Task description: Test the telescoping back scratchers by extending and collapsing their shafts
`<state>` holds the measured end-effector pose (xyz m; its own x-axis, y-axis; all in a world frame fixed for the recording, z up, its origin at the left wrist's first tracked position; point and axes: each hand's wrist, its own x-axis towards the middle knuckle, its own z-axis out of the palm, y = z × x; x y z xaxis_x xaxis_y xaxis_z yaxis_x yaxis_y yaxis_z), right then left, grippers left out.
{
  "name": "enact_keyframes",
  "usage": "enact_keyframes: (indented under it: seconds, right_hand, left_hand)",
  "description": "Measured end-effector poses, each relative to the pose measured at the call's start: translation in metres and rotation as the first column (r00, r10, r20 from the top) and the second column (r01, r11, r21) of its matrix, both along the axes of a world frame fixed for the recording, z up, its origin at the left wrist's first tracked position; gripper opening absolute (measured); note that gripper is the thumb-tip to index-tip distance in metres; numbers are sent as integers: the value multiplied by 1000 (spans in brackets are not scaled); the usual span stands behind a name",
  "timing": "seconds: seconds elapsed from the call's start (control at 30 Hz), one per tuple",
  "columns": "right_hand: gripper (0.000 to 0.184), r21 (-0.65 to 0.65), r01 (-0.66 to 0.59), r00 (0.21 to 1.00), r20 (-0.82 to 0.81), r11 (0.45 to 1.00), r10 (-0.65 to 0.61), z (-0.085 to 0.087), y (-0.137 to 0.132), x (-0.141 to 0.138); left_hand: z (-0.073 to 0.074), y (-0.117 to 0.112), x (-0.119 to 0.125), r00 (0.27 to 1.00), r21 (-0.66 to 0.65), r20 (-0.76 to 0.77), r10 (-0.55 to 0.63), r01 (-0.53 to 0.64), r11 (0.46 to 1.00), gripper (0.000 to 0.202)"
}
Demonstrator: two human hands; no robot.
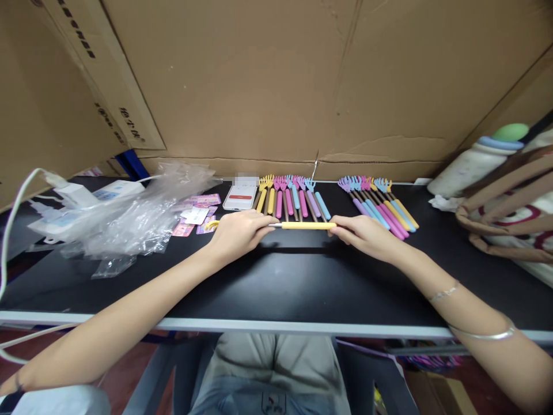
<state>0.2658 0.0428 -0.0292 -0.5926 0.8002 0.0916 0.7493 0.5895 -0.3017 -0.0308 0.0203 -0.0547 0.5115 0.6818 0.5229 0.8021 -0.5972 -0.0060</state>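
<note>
A yellow back scratcher (pixel 306 226) is held level above the black table between both hands. My left hand (pixel 242 231) is closed around its metal shaft near the claw, whose yellow tip pokes out on the left. The end of the yellow handle is pinched by the fingers of my right hand (pixel 360 231). Behind the hands lie a row of back scratchers (pixel 290 203) in yellow, pink, blue and purple, and a second group of back scratchers (pixel 378 207) farther right.
Clear plastic bags (pixel 142 213) lie at the left beside a power strip (pixel 114 191). Small printed cards (pixel 195 215) and a phone (pixel 240 197) sit near the middle. A white bottle (pixel 473 164) and a bag with brown handles (pixel 510 213) stand at the right. Cardboard (pixel 276 86) walls the back.
</note>
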Motion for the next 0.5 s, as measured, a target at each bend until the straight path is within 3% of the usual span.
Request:
enact_keyframes:
  seconds: [0.2,0.5]
  right_hand:
    - [34,-56,-42,999,-28,998,41,-3,1,-1]
    - [44,-267,-124,985,-146,956,87,-10,-1,-5]
  left_hand:
    - [-1,1,-3,999,59,-1,-44,44,997,29]
    - [0,2,-5,994,144,-46,-100,105,984,27]
